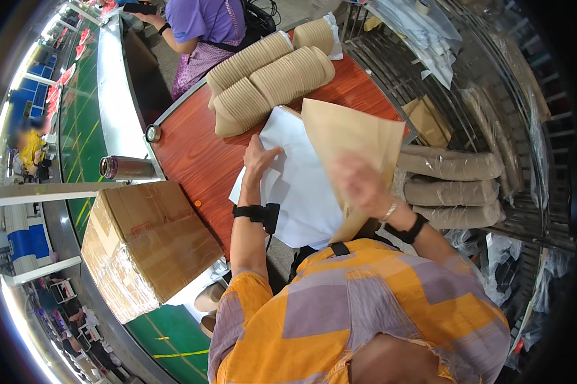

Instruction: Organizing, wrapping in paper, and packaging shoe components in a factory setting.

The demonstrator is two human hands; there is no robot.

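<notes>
My left hand (257,157) lies flat on the left edge of a stack of white paper sheets (301,185) on the red-brown table (192,153), fingers spread. My right hand (360,184), blurred by motion, grips a large brown paper sheet or bag (352,137) and holds it lifted above the white sheets. Both wrists carry black bands.
Rows of stacked tan paper bowls (269,73) lie at the table's far side. A taped cardboard box (144,246) sits at my left. A metal cylinder (127,168) lies beside the green conveyor (83,128). Wrapped bowl stacks (451,182) fill the rack on the right. Another person (205,29) stands beyond the table.
</notes>
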